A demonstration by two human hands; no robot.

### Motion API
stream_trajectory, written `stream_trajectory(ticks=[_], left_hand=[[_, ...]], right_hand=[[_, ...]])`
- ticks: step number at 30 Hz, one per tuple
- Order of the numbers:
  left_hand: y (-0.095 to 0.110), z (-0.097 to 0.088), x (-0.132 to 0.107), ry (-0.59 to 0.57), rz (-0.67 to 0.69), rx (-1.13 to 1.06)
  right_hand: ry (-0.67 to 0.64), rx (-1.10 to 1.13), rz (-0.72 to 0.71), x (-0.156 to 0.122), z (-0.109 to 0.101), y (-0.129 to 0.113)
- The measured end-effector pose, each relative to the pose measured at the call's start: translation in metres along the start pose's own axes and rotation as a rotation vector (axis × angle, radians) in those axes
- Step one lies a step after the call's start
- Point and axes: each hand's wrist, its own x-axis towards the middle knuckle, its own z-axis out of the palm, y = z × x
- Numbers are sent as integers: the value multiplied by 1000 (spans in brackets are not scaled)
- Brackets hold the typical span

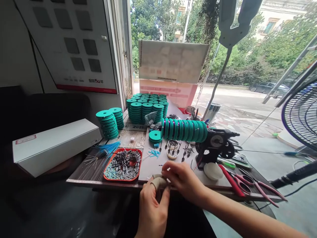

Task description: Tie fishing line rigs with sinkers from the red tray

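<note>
At the table's front edge, my left hand (154, 205) has beige covers (158, 181) on its fingers. Its fingers are bent toward the thumb, and whatever lies between them is too small to make out. My right hand (184, 181) meets it from the right, thumb and forefinger pinched together by the left fingertips. What that pinch holds is hidden. Just beyond the hands lie a grey work board (151, 167), black float-like pieces (184, 150) and a small round dish of silvery beads (172, 153). A red-rimmed tray (105, 177) of small metal parts stands to the left.
Teal line spools stand in stacks (106, 124) at the back left and in a larger group (147, 109) behind. More spools (184, 129) sit on a black winder (210, 145). Scissors (244, 183), pliers (268, 191), a white box (56, 145) and a fan (300, 112) flank the table.
</note>
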Motion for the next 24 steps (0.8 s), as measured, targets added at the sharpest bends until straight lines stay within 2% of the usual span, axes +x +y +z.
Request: stream_trajectory(ticks=[3, 7, 11, 15, 21, 24], left_hand=[[-7, 4, 1, 95, 203, 215], [-9, 9, 5, 312, 552, 490], [-13, 13, 10, 427, 754, 654], [-18, 13, 15, 394, 856, 628], [-18, 8, 26, 254, 836, 475], [-18, 8, 28, 202, 853, 420]], right_hand=[[30, 36, 86, 1, 0, -1], [45, 71, 174, 3, -1, -2], [55, 84, 259, 7, -2, -3], [5, 92, 329, 13, -7, -4], [-97, 77, 414, 21, -19, -6], [-119, 40, 409, 23, -23, -8]])
